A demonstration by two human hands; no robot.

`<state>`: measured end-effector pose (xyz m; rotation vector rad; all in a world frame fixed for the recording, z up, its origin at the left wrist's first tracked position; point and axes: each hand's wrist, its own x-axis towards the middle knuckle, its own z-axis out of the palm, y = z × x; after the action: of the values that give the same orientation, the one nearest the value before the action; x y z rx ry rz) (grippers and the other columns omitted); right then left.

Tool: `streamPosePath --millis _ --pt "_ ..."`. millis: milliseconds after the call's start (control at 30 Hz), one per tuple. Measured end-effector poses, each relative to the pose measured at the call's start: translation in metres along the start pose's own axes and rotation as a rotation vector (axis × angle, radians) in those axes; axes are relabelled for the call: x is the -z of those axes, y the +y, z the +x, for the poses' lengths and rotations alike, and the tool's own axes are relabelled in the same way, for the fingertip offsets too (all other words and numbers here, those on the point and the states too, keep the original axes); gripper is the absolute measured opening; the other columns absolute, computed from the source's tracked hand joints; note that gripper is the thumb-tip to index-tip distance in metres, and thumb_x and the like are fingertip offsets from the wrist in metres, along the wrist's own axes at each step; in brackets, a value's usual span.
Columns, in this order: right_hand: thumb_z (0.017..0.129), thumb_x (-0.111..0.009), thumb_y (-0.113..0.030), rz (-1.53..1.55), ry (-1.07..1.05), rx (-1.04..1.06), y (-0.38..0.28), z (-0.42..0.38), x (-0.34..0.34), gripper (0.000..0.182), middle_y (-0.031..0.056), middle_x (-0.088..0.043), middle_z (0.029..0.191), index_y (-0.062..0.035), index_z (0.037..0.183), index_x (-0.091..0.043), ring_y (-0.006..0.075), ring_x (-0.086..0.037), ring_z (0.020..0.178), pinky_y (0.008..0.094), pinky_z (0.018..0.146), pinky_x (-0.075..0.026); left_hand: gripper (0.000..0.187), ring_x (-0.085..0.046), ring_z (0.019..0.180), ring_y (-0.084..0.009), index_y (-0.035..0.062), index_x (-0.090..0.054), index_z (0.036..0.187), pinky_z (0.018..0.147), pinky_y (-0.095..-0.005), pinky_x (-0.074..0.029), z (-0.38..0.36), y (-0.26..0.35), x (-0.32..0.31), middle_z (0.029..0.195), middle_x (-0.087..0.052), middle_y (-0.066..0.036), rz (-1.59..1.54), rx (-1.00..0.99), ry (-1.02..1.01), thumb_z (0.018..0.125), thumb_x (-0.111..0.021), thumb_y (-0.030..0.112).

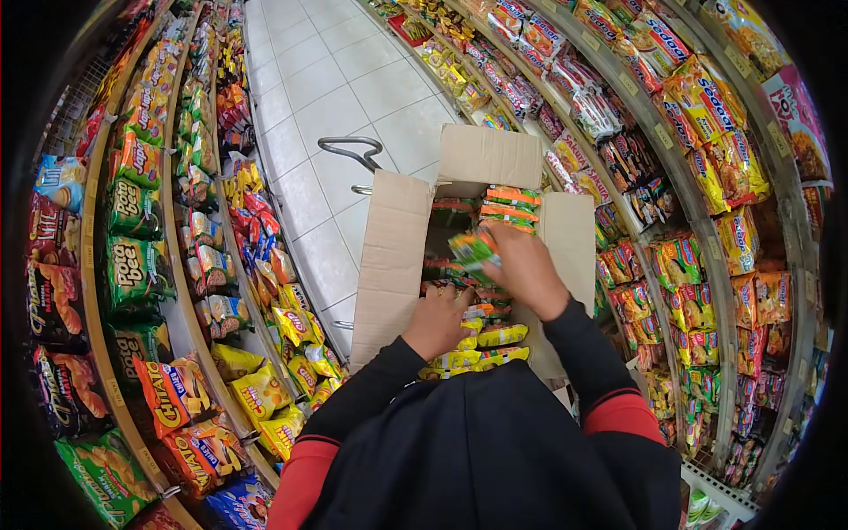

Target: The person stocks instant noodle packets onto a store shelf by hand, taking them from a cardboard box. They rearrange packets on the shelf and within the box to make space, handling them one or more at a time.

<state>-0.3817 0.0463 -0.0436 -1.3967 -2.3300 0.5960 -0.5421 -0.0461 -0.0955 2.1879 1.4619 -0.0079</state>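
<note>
An open cardboard box (395, 256) stands in front of me with its flaps folded out. Inside it are rows of packets, orange and green ones (511, 212) at the far side and yellow ones (502, 336) at the near side. My right hand (523, 269) is closed on a green and orange packet (475, 251), held above the packets in the box. My left hand (439, 318) reaches into the box from the near left, its fingers resting on packets; whether it grips any is hidden.
Shelves of snack bags (137, 271) run along the left. More shelves with noodle packets (680, 265) curve along the right. A bent metal handle (351, 147) stands out beyond the box, over the pale tiled floor (331, 97).
</note>
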Motion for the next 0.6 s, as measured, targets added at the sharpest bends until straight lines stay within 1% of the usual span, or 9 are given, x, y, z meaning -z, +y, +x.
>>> streamPosePath --millis 67,100,167,200,333,433,500,533,600 --pt "0.067 -0.062 -0.005 -0.136 -0.132 0.009 0.01 -0.02 0.006 0.025 0.0157 -0.059 0.083 0.0005 0.09 -0.053 0.0343 -0.06 0.076 0.0412 0.063 -0.051 0.067 -0.049 0.102 -0.0373 0.0079 -0.047 0.125 0.086 -0.0427 -0.044 0.0 0.0 -0.002 0.112 -0.053 -0.018 0.026 -0.019 0.039 0.071 -0.073 0.039" --pt "0.067 -0.062 -0.005 -0.14 -0.135 0.009 0.02 -0.027 -0.002 0.025 0.0157 -0.059 0.083 0.0005 0.09 -0.053 0.0343 -0.06 0.076 0.0412 0.063 -0.051 0.065 -0.049 0.102 -0.0371 0.0088 -0.049 0.122 0.084 -0.0431 -0.045 0.001 0.001 0.001 0.112 -0.054 -0.018 0.011 -0.004 0.016 0.071 -0.072 0.041" --pt "0.069 -0.059 -0.003 -0.317 -0.065 0.09 0.053 -0.04 -0.04 0.022 0.0121 -0.058 0.082 -0.0019 0.09 -0.055 0.0298 -0.058 0.084 0.0384 0.065 -0.051 0.063 -0.049 0.101 -0.037 0.0097 -0.051 0.12 0.083 -0.0434 -0.046 0.003 0.003 0.003 0.111 -0.054 -0.017 -0.006 0.006 -0.006 0.071 -0.072 0.043" --pt "0.071 -0.056 -0.003 -0.34 -0.011 0.156 0.055 -0.041 -0.044 0.02 0.0093 -0.055 0.087 -0.0038 0.091 -0.055 0.026 -0.053 0.09 0.0351 0.068 -0.049 0.062 -0.049 0.101 -0.0368 0.0102 -0.052 0.119 0.081 -0.0437 -0.047 0.004 0.003 0.003 0.11 -0.054 -0.017 -0.01 0.012 -0.026 0.071 -0.072 0.044" --pt "0.071 -0.056 -0.004 -0.38 0.024 0.155 0.056 -0.047 -0.048 0.02 0.0089 -0.051 0.092 -0.0041 0.092 -0.055 0.0255 -0.051 0.091 0.0341 0.069 -0.048 0.062 -0.049 0.099 -0.0356 0.0111 -0.054 0.116 0.077 -0.0444 -0.048 0.005 0.003 0.0 0.106 -0.055 -0.015 0.007 0.017 -0.016 0.069 -0.072 0.047" --pt "0.072 -0.058 -0.005 -0.453 -0.007 0.072 0.041 -0.04 -0.034 0.02 0.0085 -0.048 0.093 -0.0038 0.092 -0.054 0.0263 -0.05 0.09 0.0342 0.069 -0.047 0.064 -0.05 0.098 -0.0349 0.0114 -0.054 0.115 0.077 -0.0442 -0.048 0.005 0.002 -0.001 0.106 -0.055 -0.014 0.011 -0.005 0.031 0.067 -0.072 0.05" --pt "0.068 -0.068 -0.008 -0.279 0.044 0.126 0.019 -0.03 -0.021 0.033 0.0101 -0.051 0.089 -0.0047 0.097 -0.051 0.0294 -0.052 0.087 0.038 0.071 -0.046 0.064 -0.05 0.098 -0.0347 0.0117 -0.055 0.115 0.076 -0.0438 -0.048 0.005 0.002 0.001 0.106 -0.055 -0.014 0.022 -0.002 0.032 0.066 -0.072 0.051" --pt "0.068 -0.068 -0.008 -0.28 0.04 0.131 0.014 -0.022 -0.025 0.033 0.0101 -0.051 0.089 -0.0047 0.097 -0.051 0.0294 -0.052 0.087 0.038 0.071 -0.046 0.065 -0.05 0.098 -0.0346 0.012 -0.055 0.115 0.076 -0.0434 -0.048 0.004 0.002 0.001 0.106 -0.055 -0.013 0.036 -0.003 0.023 0.066 -0.071 0.052" --pt "0.071 -0.067 -0.008 0.042 -0.016 0.193 0.006 0.004 -0.037 0.029 0.0145 -0.053 0.089 -0.002 0.095 -0.052 0.0327 -0.055 0.086 0.041 0.071 -0.047 0.065 -0.05 0.098 -0.0346 0.012 -0.055 0.114 0.076 -0.0431 -0.048 0.002 0.001 -0.003 0.106 -0.055 -0.013 0.015 0.002 0.039 0.066 -0.071 0.052"
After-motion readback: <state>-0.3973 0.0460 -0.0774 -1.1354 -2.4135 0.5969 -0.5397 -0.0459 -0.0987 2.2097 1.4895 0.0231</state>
